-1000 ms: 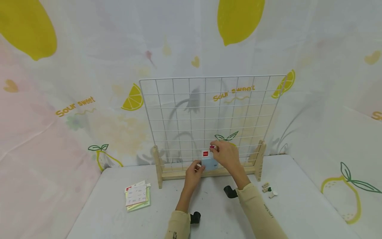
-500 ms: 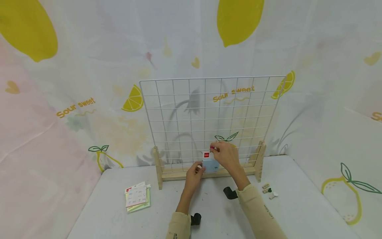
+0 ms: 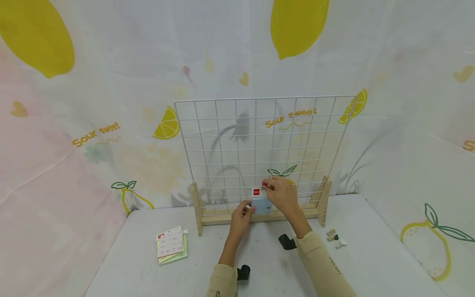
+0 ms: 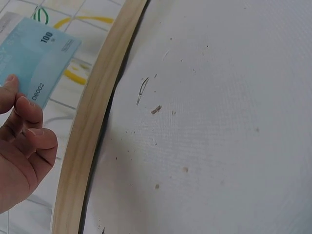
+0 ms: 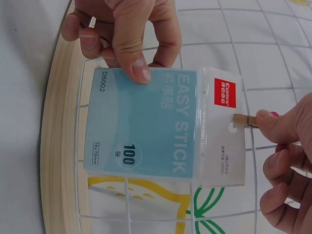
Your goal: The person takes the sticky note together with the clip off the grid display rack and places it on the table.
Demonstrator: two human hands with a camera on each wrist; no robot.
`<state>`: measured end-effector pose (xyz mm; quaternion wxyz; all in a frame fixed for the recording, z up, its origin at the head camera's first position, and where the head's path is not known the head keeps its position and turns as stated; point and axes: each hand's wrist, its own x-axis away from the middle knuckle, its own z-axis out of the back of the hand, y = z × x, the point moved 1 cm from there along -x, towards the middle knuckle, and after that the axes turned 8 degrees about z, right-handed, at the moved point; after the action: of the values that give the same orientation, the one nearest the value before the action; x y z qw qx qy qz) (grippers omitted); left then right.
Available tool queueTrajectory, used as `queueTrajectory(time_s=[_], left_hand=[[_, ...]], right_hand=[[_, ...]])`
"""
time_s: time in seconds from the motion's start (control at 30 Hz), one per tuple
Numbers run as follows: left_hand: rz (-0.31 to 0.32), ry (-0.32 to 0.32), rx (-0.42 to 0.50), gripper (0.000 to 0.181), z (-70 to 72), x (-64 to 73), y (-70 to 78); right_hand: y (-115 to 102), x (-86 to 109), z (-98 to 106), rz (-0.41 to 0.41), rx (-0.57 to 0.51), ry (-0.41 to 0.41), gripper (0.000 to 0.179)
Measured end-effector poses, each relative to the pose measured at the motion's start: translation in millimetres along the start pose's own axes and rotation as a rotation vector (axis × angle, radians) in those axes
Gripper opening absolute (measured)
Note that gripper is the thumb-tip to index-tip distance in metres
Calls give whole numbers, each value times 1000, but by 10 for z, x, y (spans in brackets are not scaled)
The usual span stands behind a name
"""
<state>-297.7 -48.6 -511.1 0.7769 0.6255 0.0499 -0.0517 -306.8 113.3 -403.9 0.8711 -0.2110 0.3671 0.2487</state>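
Observation:
A light-blue sticky note pack [image 5: 146, 124] with a clear header stands flat against the white wire grid [image 3: 255, 134]. My left hand [image 3: 240, 218] pinches the pack's lower left edge, its thumb on the front in the right wrist view. At the header's top edge sits a small wooden clothespin [image 5: 243, 120] with a pink decoration. My right hand [image 3: 283, 196] pinches this clothespin between thumb and forefinger, and its tip overlaps the header beside the red label [image 5: 224, 93]. The other fingers of the right hand are bent beside the grid.
The grid stands in a wooden base [image 3: 222, 220] on the white table [image 3: 267, 264]. Several sticky note packs [image 3: 170, 243] lie stacked at the left. Small wooden clothespins [image 3: 331, 233] lie at the right. Black pieces [image 3: 286, 242] stick out by the wrists.
The sticky note pack has shifted slightly to the right against the grid. Both hands keep their grip in nearly the same place.

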Motion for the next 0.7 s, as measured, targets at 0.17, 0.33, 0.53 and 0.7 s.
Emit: queueTrajectory(time_s=[0.17,0.33,0.53,0.7], left_hand=[[-10,-4,-12,14,22,-5,-11],[-12,-7,-2,14,37,2,-7],[-25,9,38,15,57,-1,2],[-20,5,47,14,67,9,-9]], right_hand=[[-9,5,-1,5,-5,18,9],[-24,-12,25,37,-8,76,11],[-26,-52,44,75,-3,114,12],[-27,-37,47,70,-23,109,12]])
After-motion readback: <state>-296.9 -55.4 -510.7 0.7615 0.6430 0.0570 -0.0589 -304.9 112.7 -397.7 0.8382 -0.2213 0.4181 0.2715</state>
